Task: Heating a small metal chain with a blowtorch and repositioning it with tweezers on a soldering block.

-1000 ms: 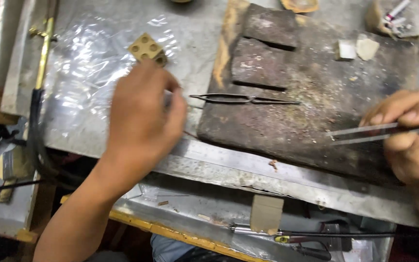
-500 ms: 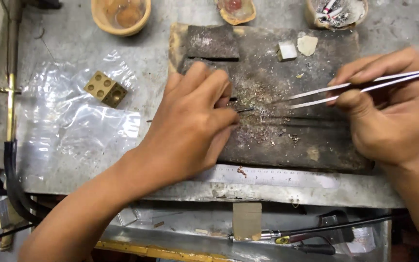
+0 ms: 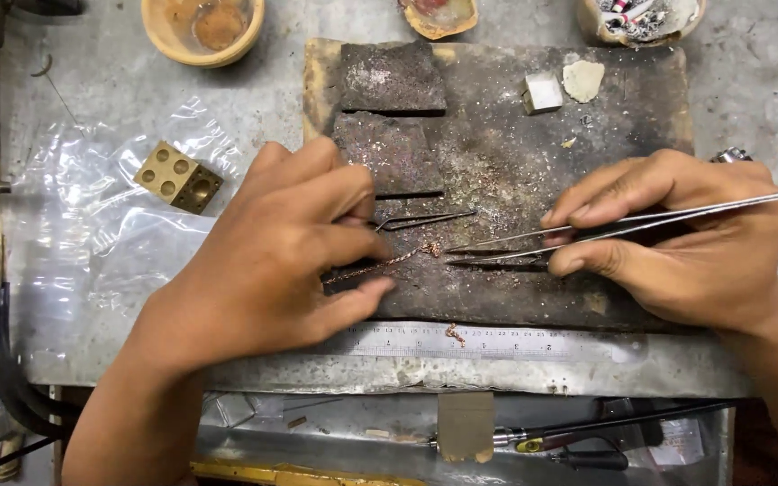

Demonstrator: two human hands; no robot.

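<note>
Seen from above, a person's two hands worked over a dark, charred soldering board (image 3: 515,162) on a grey counter (image 3: 101,99). The left hand (image 3: 272,252) lay palm down at the board's left edge, its thumb and fingers pinched on one end of a thin twisted copper-coloured wire (image 3: 389,262), with short dark tweezers (image 3: 425,219) just beside its fingertips. The right hand (image 3: 686,243) gripped long steel tweezers (image 3: 623,225) between thumb and forefinger, the tips resting on the board close to the wire's free end. A steel ruler (image 3: 497,342) ran along the board's near edge, a small copper scrap (image 3: 453,334) lying on it. Two dark square blocks (image 3: 389,117) sat on the board's upper left, a small pale cube (image 3: 543,91) further right. A brass block with round holes (image 3: 177,177) rested on clear plastic sheeting (image 3: 74,234) to the left, and a tan bowl (image 3: 202,27) stood near the far edge.
</note>
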